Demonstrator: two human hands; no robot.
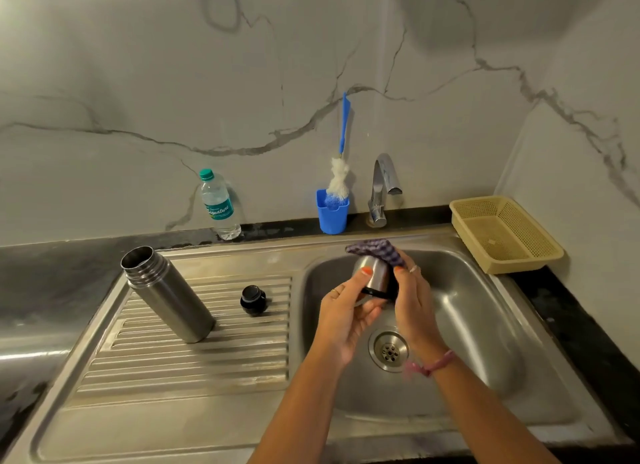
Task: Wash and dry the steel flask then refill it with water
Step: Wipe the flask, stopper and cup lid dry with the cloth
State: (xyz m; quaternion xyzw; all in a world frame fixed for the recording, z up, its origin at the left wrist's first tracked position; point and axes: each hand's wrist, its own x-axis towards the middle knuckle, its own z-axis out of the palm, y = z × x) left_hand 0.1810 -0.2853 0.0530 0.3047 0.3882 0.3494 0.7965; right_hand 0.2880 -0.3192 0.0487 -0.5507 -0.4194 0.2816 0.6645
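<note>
Washing step: left hand (341, 311) is gripping the steel cup (372, 278) over the sink (485, 311); right hand (412, 290) is pinching the scrubber (375, 250) against it. Flask (166, 292) is standing open on the drainboard, unwashed, likely next.

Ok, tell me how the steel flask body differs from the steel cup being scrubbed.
The flask body stands untouched on the drainboard; the steel cup is held over the sink. The flask body is tall, the cup short. A purple scrubber covers the cup; nothing covers the flask. Both are brushed steel.
</note>
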